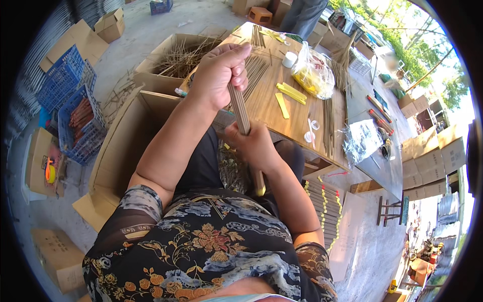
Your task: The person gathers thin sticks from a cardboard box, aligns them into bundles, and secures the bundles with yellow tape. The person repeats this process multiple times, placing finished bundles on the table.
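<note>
A tight bundle of thin brown sticks [239, 109] slants before my body, its lower end showing a yellow patch. My left hand [221, 70] is closed around its upper end, thumb on top. Lower down, my right hand [254, 145], slightly smeared by motion, wraps the same bundle. Beyond my hands, loose brown sticks [257, 75] lie along the left side of the wooden table [302, 123]. Yellow strips [291, 93] are on the tabletop, near a clear plastic bag [313, 70] with yellow contents and a white jar [289, 59].
Left of me stand an open cardboard box [118, 143], a box of loose sticks [188, 55] and blue crates [75, 126]. To my right, bundles with yellow bands [323, 211] lie low beside the table. A grey table [375, 161] holds clear plastic film [361, 141] and tools.
</note>
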Tool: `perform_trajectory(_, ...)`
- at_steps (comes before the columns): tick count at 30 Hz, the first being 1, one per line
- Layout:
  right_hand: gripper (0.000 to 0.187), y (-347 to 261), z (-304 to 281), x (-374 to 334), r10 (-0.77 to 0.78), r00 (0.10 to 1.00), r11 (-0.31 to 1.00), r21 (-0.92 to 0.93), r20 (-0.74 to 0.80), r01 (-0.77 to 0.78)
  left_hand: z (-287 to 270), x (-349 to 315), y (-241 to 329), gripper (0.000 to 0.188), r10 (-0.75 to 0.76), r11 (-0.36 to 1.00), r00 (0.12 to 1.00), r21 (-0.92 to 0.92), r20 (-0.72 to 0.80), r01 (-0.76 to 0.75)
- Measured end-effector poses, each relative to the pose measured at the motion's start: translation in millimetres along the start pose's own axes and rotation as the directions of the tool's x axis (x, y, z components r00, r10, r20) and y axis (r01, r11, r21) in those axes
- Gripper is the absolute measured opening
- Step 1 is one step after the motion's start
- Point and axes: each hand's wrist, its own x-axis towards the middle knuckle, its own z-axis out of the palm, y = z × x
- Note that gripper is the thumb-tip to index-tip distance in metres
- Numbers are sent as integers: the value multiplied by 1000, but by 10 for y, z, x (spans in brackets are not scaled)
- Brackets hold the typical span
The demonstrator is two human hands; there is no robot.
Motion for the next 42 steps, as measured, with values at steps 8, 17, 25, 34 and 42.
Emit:
perform_trajectory(8,19,29,-45,38,31,998,999,-32,48,-29,42,-24,-22,13,71,997,991,48,-110,-66)
perform_trajectory(17,41,65,-116,16,23,978,985,163,206,-57,100,-66,-49,8,99,992,994,87,-43,-95)
perform_trajectory(25,46,94,-233,84,-264,955,958,155,134,243,160,-93,-92,8,91,988,996,126,-7,-90)
perform_trajectory(34,12,-83,-51,86,-141,990,989,47,8,140,252,-183,-137,14,0,993,995,122,100,-12)
perform_trajectory(42,11,-125,-66,50,-188,981,977,90,-51,192,171,-92,66,65,116,992,952,-73,283,-99)
